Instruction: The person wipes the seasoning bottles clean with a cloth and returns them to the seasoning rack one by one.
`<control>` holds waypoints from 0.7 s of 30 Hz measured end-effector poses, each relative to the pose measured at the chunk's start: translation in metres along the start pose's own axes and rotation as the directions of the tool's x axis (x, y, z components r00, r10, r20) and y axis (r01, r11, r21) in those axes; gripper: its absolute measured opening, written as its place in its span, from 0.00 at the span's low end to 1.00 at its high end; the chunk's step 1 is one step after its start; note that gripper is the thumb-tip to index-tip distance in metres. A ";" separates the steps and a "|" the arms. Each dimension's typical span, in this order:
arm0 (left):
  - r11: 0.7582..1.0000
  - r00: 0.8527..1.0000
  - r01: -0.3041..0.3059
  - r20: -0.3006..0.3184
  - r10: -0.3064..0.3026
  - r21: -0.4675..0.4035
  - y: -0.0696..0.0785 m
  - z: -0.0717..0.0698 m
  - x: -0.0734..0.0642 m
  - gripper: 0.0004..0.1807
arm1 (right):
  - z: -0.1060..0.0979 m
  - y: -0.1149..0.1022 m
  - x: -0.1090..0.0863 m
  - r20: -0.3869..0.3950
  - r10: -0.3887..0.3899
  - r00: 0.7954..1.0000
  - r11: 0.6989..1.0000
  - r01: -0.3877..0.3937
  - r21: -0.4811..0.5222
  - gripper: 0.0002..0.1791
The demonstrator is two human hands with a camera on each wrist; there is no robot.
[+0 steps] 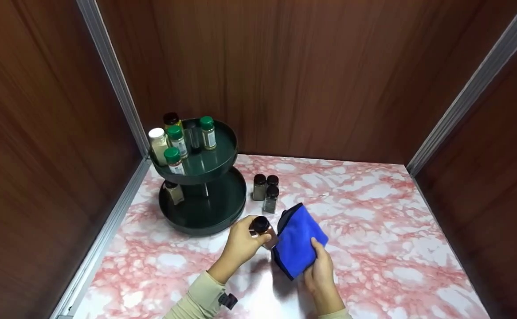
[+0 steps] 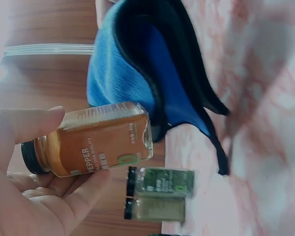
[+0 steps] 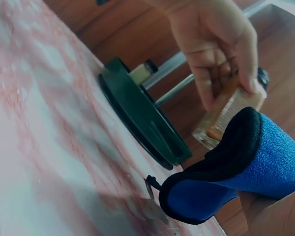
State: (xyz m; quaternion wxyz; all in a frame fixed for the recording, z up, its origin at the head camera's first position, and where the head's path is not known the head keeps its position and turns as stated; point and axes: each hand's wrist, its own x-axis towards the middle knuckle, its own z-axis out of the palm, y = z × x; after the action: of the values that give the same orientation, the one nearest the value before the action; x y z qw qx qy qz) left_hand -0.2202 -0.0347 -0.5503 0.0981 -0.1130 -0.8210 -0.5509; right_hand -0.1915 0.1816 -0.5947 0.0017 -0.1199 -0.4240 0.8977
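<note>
One jar [image 2: 101, 142], "PEPPER" printed, left hand [image 1: 240, 241] gripping — cloth [image 1: 299, 243] beside

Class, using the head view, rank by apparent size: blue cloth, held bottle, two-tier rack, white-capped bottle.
Two-tier rack
Blue cloth
Held bottle and white-capped bottle: too alike to rank, the former partly covered.

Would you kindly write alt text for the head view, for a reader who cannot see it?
The left hand grips a jar close to a blue cloth in the right hand. Three more jars stand beyond on a marbled table, right of a two-tier rack holding others.
</note>
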 end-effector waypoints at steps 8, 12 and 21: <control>0.994 0.998 0.007 -0.057 -0.001 0.110 -0.009 -0.013 0.001 0.19 | -0.002 -0.003 -0.001 -0.016 -0.027 0.999 0.999 0.027 -0.034 0.20; 0.988 0.996 0.005 -0.089 0.009 0.157 -0.011 -0.021 0.004 0.21 | -0.004 -0.005 -0.002 -0.019 -0.023 1.000 0.998 0.022 -0.051 0.20; 0.984 0.985 0.025 -0.173 0.006 0.177 -0.016 -0.050 0.015 0.21 | -0.006 -0.009 -0.002 -0.014 0.006 1.000 0.997 -0.007 -0.077 0.23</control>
State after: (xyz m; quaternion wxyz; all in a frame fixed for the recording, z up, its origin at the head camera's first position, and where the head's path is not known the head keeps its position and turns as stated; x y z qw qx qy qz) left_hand -0.2372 -0.0854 -0.5417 0.1763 -0.0516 -0.8559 -0.4834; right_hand -0.1890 0.1915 -0.5911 -0.0030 -0.1275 -0.4579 0.8798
